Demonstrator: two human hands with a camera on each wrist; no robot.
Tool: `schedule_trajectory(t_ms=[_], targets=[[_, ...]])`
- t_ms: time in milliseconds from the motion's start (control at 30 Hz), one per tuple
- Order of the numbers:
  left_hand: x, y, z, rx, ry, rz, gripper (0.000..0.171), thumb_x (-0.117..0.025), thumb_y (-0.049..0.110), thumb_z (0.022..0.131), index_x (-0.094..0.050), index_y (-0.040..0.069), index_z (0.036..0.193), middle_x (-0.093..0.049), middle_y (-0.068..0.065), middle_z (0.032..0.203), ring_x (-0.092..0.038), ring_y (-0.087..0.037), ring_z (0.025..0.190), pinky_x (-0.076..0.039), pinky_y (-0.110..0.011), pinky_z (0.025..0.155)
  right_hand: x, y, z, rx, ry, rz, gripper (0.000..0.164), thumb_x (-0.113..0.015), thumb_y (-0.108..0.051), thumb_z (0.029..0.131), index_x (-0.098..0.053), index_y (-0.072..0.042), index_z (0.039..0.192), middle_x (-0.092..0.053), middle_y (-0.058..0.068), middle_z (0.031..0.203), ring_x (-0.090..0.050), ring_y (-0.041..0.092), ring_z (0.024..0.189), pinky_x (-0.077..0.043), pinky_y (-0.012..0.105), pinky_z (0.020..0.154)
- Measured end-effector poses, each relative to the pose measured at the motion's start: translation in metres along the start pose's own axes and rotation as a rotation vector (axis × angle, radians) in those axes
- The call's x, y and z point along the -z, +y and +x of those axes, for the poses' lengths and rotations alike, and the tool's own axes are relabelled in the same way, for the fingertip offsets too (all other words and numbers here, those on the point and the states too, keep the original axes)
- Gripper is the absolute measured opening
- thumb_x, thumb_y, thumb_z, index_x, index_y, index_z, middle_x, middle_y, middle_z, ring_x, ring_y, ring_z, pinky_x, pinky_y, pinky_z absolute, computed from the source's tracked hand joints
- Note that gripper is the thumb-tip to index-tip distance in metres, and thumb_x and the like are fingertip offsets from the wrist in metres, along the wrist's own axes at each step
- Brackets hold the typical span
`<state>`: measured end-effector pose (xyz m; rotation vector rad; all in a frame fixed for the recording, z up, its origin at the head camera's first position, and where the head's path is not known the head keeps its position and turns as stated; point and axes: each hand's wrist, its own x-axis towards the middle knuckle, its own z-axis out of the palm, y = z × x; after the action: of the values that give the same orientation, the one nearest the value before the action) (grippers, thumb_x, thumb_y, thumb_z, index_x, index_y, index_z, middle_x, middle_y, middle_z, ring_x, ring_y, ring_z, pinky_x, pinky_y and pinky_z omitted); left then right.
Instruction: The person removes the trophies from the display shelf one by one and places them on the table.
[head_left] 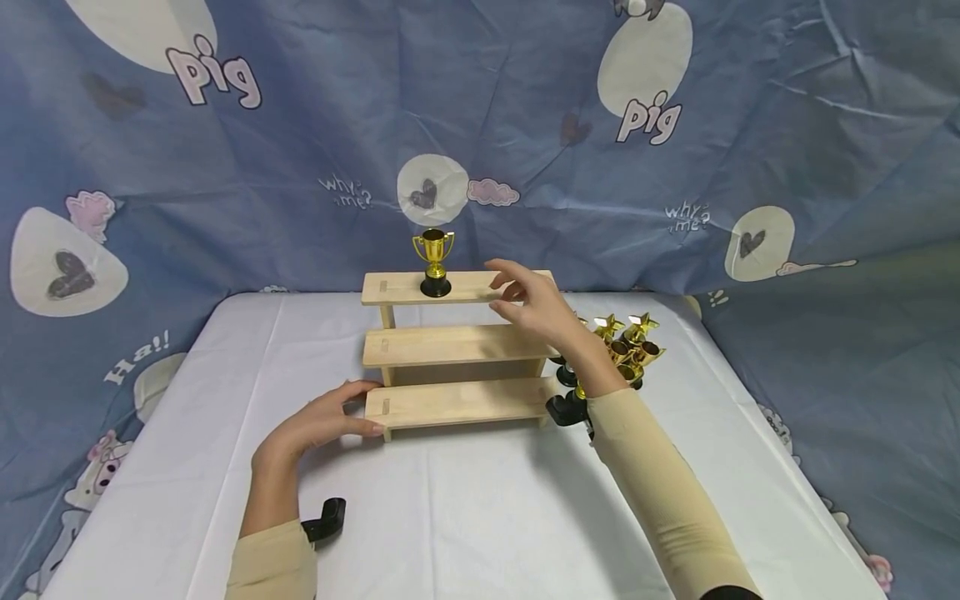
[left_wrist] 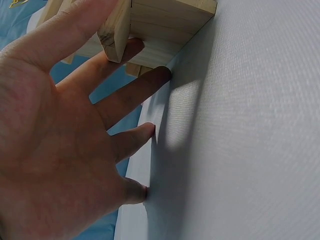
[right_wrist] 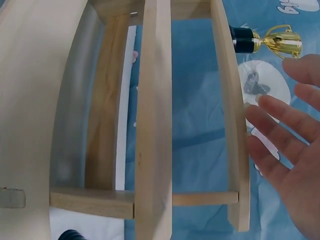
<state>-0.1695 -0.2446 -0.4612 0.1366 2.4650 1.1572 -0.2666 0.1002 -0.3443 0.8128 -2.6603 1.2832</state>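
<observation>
A three-tier wooden display stand [head_left: 450, 403] stands on the white-covered table. At the left end of its lowest tier, my left hand [head_left: 322, 419] grips the board between thumb and index finger; the other fingers spread out beside it in the left wrist view. One small gold trophy cup [head_left: 434, 250] on a black base stands upright on the top tier, left of its middle. Over the right part of that tier, my right hand [head_left: 534, 307] hovers with fingers loosely bent and nothing between them. The right wrist view shows the trophy beyond its fingertips.
Several more gold trophies [head_left: 637, 354], some topped with stars, cluster right of the stand, partly hidden by my right forearm. A blue printed cloth [head_left: 300, 150] hangs behind the table. The white tablecloth [head_left: 450, 517] stretches in front of the stand.
</observation>
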Motion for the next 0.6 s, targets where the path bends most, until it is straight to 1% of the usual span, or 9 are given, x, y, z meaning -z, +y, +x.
schedule_trajectory(t_ms=[133,333,533,600], targets=[[0.000,0.000,0.000,0.000,0.001,0.006,0.086,-0.082,0.048,0.075,-0.046,0.019,0.147,-0.037,-0.016,0.158,-0.027,-0.043,0.148,-0.029,-0.066,0.112,-0.001,-0.002,0.004,0.007,0.004,0.011,0.057,-0.070,-0.014,0.091,-0.051,-0.024,0.144,-0.066,0.007,0.117,-0.068,0.019,0.096,-0.056,0.036,0.089],[0.001,0.000,0.000,-0.010,0.001,0.019,0.086,-0.082,0.047,0.075,-0.046,0.019,0.148,-0.037,-0.017,0.158,-0.028,-0.043,0.148,-0.031,-0.065,0.112,-0.001,-0.007,0.012,0.011,0.001,0.030,0.056,-0.068,-0.011,0.091,-0.051,-0.022,0.144,-0.066,0.013,0.119,-0.068,0.021,0.095,-0.056,0.037,0.088],[0.001,-0.001,0.000,-0.003,0.005,0.018,0.087,-0.082,0.049,0.074,-0.045,0.020,0.148,-0.037,-0.016,0.158,-0.027,-0.043,0.148,-0.030,-0.066,0.112,-0.004,-0.009,0.020,0.004,0.008,0.022,0.056,-0.066,-0.013,0.091,-0.051,-0.025,0.143,-0.067,0.009,0.118,-0.067,0.019,0.095,-0.055,0.036,0.085],[0.000,-0.002,0.000,0.000,0.005,0.016,0.087,-0.082,0.049,0.074,-0.046,0.020,0.148,-0.037,-0.016,0.158,-0.027,-0.042,0.149,-0.029,-0.066,0.113,-0.005,-0.010,0.023,0.003,0.010,0.021,0.056,-0.066,-0.015,0.091,-0.051,-0.026,0.144,-0.067,0.009,0.119,-0.067,0.019,0.096,-0.055,0.037,0.085]])
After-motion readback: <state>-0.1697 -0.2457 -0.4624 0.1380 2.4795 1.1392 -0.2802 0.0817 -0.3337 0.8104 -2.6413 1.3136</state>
